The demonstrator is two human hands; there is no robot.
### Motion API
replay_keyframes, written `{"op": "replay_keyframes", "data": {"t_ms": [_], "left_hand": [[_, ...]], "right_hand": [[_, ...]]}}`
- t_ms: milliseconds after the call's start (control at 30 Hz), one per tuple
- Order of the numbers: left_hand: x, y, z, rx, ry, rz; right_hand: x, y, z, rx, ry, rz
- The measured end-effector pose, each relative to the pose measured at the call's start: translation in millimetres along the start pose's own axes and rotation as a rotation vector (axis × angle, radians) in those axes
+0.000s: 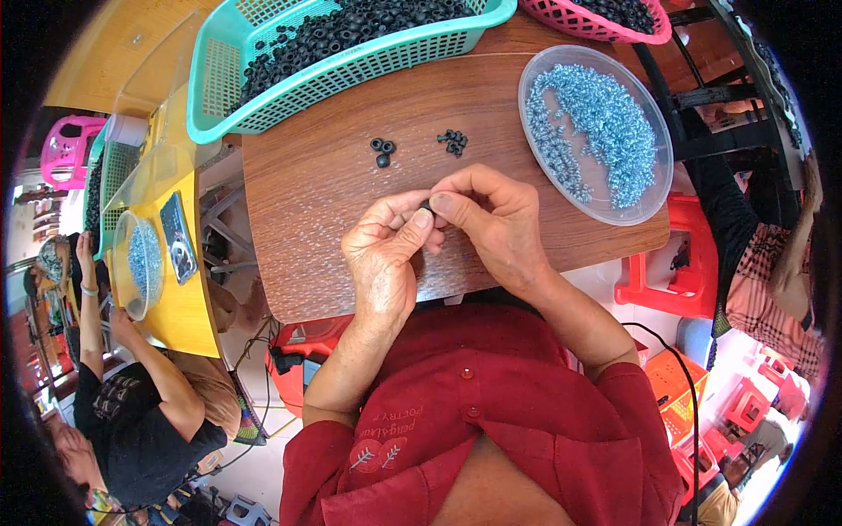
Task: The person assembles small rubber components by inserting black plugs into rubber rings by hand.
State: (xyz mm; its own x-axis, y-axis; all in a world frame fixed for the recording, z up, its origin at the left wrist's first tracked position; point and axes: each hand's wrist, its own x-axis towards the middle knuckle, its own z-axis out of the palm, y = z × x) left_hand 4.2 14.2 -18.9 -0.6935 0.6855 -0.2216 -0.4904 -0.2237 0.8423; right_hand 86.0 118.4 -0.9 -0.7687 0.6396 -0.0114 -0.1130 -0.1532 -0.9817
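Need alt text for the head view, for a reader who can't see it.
Both hands, left hand and right hand, pinch a small black ring over a brown table. Ahead lie loose rings, a clear tray of screws and a teal basket.

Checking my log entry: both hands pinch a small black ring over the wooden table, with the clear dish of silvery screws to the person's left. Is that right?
One slip: the head view shows the clear dish of silvery screws on the person's right, not left. The left hand and right hand do pinch a small black ring over the wooden table.
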Motion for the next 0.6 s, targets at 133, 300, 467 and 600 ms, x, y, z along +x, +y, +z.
{"op": "replay_keyframes", "data": {"t_ms": [133, 300, 467, 600], "left_hand": [[-0.4, 1.0, -2.7, -0.004, 0.016, -0.029], [-0.9, 2.0, -6.1, -0.009, -0.013, -0.070], [-1.4, 2.0, -6.5, -0.002, -0.020, -0.093], [0.0, 3.1, -6.1, -0.054, -0.036, -0.132]], "right_hand": [[-2.4, 0.1, -0.5, -0.091, 0.004, -0.030], [-2.6, -2.0, -1.9, -0.134, -0.030, 0.027], [-4.4, 7.7, -3.3, -0.289, 0.028, -0.102], [-2.9, 9.3, -5.9, -0.610, 0.059, -0.415]]}}
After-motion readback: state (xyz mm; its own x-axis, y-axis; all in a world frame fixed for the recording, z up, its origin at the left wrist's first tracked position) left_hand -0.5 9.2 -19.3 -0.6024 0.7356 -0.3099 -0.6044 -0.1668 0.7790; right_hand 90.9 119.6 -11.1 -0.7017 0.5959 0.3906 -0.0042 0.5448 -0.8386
